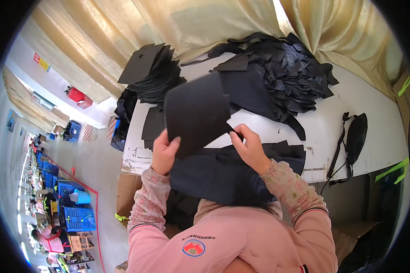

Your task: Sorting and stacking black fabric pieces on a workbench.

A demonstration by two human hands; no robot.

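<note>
A flat black panel (197,111) with a notched right edge is held up, tilted, above the near part of the white table (323,157). My left hand (166,151) grips its lower left edge, thumb on top. My right hand (249,146) is closed at the lower right corner, pinching a narrow dark piece there; whether that is part of the panel I cannot tell. Dark cloth (223,179) lies below my hands, over the table's front edge and my lap. Behind the panel, to the left, stands a tall stack of similar black panels (157,75).
A heap of black fabric pieces (291,73) covers the back of the table. At the right lies a black pouch with straps (356,136). Gold curtains (214,20) hang behind. Blue crates (79,218) and a person in pink (54,243) are on the floor area far left.
</note>
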